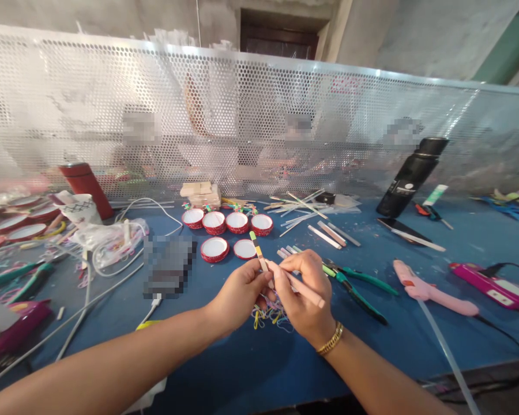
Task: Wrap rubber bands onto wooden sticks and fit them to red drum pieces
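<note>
My left hand [242, 291] pinches a flat wooden craft stick [258, 252], painted with green, yellow and brown bands, and tilts it upward. Closed around a pale pink marker pen [306, 290], my right hand [305, 297] brings one end of it against the stick; the exact contact is hidden by the fingers. Several more marker pens [289, 251] lie just behind my right hand. Under both hands is a tangle of thin coloured elastic loops [272, 314]. Beyond them stand red-rimmed round lids [214, 248] with white insides, partly stacked.
Green-handled pliers [358, 285] and a pink glue gun [432, 291] lie to the right. A phone [170, 265] with a white cable rests left. Loose sticks [303, 207] lie at the back. A black bottle [409, 178] and red flask [86, 187] stand before a perforated metal screen [259, 92].
</note>
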`<action>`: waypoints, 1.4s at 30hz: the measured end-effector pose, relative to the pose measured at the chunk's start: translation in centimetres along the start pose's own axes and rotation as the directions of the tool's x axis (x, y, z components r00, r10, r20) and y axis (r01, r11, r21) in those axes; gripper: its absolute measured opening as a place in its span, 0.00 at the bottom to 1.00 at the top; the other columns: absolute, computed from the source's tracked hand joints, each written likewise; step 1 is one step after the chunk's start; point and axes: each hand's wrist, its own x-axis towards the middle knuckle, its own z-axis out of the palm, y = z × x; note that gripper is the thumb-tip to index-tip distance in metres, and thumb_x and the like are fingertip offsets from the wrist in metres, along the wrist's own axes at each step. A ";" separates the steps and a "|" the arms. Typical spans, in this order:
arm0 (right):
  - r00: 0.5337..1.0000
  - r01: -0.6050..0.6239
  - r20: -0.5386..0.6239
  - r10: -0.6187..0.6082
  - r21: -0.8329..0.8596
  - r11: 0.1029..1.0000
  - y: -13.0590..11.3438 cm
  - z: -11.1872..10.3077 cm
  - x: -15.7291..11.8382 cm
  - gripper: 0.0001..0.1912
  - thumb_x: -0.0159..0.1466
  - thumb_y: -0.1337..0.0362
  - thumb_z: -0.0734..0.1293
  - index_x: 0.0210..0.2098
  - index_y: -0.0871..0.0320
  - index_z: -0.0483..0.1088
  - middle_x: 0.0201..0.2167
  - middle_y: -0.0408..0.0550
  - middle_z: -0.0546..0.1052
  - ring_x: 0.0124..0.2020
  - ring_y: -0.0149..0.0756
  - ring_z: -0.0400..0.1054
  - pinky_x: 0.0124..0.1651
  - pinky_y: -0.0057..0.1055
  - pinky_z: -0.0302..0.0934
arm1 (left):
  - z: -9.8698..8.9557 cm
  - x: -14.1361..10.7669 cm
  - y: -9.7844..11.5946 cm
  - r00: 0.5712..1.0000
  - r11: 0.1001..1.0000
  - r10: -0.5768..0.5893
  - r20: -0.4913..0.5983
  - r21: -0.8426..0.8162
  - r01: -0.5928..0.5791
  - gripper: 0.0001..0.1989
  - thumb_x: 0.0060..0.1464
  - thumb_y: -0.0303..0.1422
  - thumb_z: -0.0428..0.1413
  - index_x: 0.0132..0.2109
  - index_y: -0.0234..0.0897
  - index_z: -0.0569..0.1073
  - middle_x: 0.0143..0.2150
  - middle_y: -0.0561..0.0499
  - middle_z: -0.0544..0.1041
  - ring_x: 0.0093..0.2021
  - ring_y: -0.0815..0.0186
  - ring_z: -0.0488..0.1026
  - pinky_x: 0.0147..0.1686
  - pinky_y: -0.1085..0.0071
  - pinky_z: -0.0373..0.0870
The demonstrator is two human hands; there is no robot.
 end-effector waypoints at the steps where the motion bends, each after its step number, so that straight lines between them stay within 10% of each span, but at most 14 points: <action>1: 1.000 -0.002 0.002 0.002 -0.002 1.000 0.0 0.0 0.0 0.08 0.65 0.72 0.66 0.34 0.54 0.64 0.28 0.41 0.72 0.30 0.35 0.67 0.42 0.39 0.62 | 0.1 0.0 0.1 1.000 1.000 -0.013 0.000 -0.003 0.013 0.19 0.51 0.47 0.65 0.33 0.35 0.71 0.27 0.54 0.72 0.26 0.71 0.68 0.24 0.76 0.63; 42: 0.999 0.028 0.017 -0.027 -0.055 0.998 -0.3 0.2 0.1 0.07 0.66 0.71 0.65 0.33 0.53 0.65 0.27 0.41 0.73 0.30 0.35 0.68 0.41 0.40 0.63 | 0.2 0.0 0.4 1.000 0.998 0.024 0.006 0.059 -0.024 0.17 0.51 0.45 0.64 0.29 0.34 0.74 0.25 0.53 0.72 0.24 0.70 0.69 0.22 0.76 0.65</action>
